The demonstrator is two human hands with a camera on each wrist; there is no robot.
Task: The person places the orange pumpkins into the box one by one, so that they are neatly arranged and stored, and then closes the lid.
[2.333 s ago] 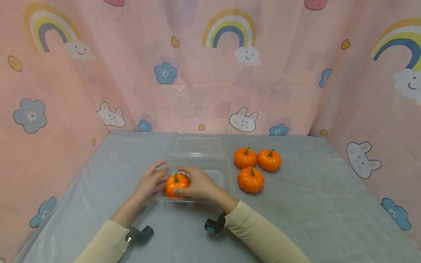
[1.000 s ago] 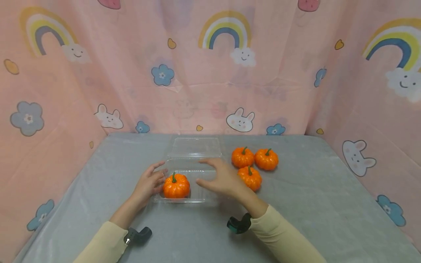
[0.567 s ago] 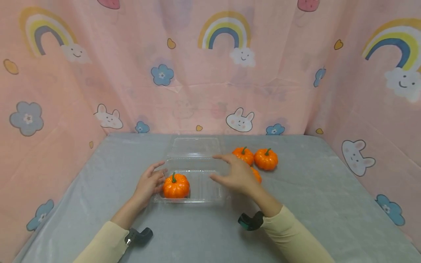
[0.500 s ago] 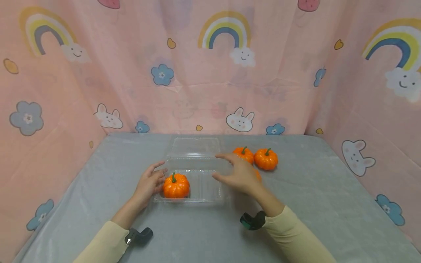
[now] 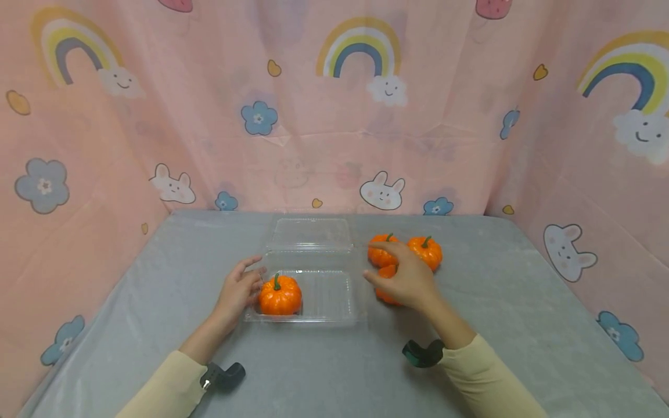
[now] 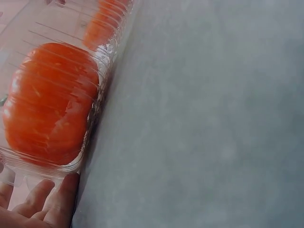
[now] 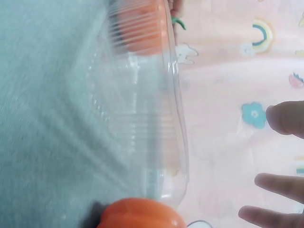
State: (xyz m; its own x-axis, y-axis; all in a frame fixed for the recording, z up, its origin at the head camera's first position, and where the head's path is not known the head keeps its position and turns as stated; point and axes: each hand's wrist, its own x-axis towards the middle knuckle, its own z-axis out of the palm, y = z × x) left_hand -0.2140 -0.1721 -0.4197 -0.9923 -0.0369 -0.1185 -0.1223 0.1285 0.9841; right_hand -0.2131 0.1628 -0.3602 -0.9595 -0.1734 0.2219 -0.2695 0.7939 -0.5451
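Forward-down head view, close-in wrist views, clear container point(image 5: 329, 293) in all three

Place: curtained-off, room type unclear | pink rainbow-print cloth point(image 5: 334, 125), three sides | grey-topped table point(image 5: 313, 371)

You had soft, fairly even light in the head view, apparently from above: small white glints sat on the upper curve of the pumpkin point(image 5: 280, 296) in the clear container point(image 5: 329, 318), whose rim caught thin streaks of glare. A faint shadow lay on the grey cloth point(image 5: 292, 371) near your right forearm point(image 5: 488, 371). The printed curtain point(image 5: 334, 133) looked stretched toward the side edges — a wide-lens look. Your left wrist view was dimmer and soft, its cloth darkening toward the right. Your right wrist view ran brighter, with the curtain washed out — and the container and cloth were smeared by blur.
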